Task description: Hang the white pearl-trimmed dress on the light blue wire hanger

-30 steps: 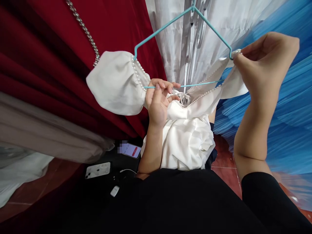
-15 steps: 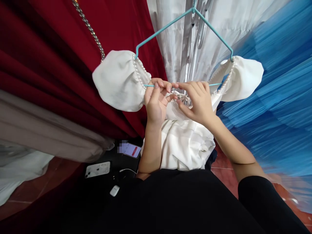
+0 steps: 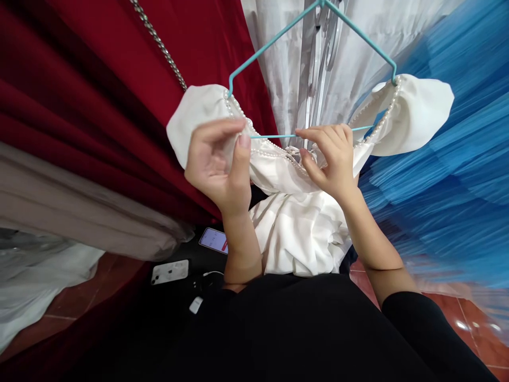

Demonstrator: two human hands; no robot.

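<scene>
A white dress [image 3: 302,228] with pearl beads along its neckline hangs in front of me on a light blue hanger [image 3: 274,41]. My left hand [image 3: 218,167], a little blurred, is in front of the puffed left sleeve [image 3: 199,103]. Its thumb and index tips come close together in a pinch beside the hanger's bar; whatever lies between them is too small to make out. My right hand [image 3: 330,156] has its index fingertip at the bar, with the thumb apart below, near the beaded neckline. Part of the bar passes behind the right fingers.
Red cloth [image 3: 99,79] hangs at left with a jewelled chain [image 3: 159,42]; blue tulle [image 3: 421,185] hangs at right. White curtains [image 3: 274,58] and metal rails stand behind. Two phones, one face up [image 3: 212,240] and one face down [image 3: 170,271], lie on a black surface with a white case [image 3: 196,304].
My left hand has moved left, away from my right hand, and turned its palm toward me. My right hand stays near the bar. The view has shifted slightly.
</scene>
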